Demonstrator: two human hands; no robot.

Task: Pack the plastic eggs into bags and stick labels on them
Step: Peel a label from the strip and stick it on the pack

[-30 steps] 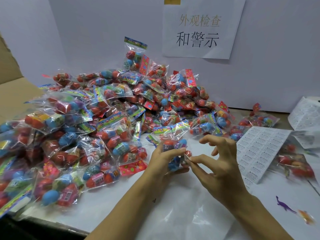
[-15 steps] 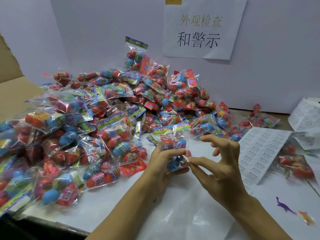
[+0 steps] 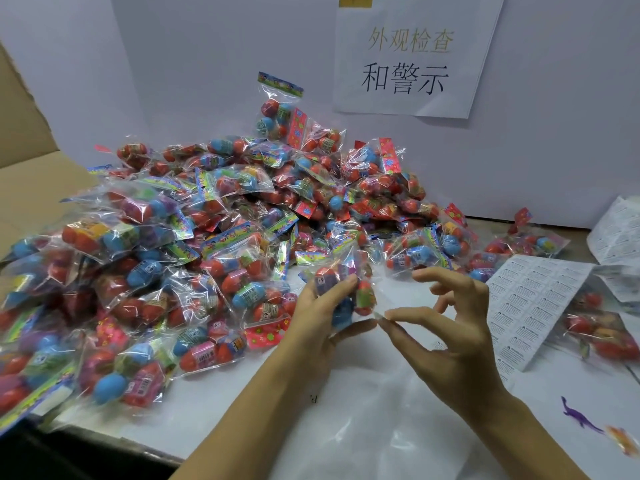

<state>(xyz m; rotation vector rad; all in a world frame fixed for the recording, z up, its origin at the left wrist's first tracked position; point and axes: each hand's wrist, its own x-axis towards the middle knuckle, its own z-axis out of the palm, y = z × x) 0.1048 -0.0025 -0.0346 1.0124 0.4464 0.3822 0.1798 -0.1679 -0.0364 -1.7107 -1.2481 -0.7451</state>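
Observation:
My left hand [image 3: 320,318] grips a clear bag of red and blue plastic eggs [image 3: 349,292] above the white table, a little left of centre. Just to its right, my right hand [image 3: 446,327] pinches a small, nearly clear label [image 3: 380,314] between thumb and forefinger, close to the bag's lower right side; its other fingers are spread. A sheet of printed labels [image 3: 533,306] lies on the table to the right of that hand.
A large heap of packed egg bags [image 3: 214,237] fills the left and back of the white table [image 3: 242,393]. More label sheets [image 3: 616,233] and a few egg bags [image 3: 602,334] lie at right. A purple toy dinosaur [image 3: 578,415] sits at the front right. A paper sign [image 3: 412,53] hangs on the wall.
My left hand has tilted and lifted the bag slightly. My right hand has drawn a little away to the right with the label pinched.

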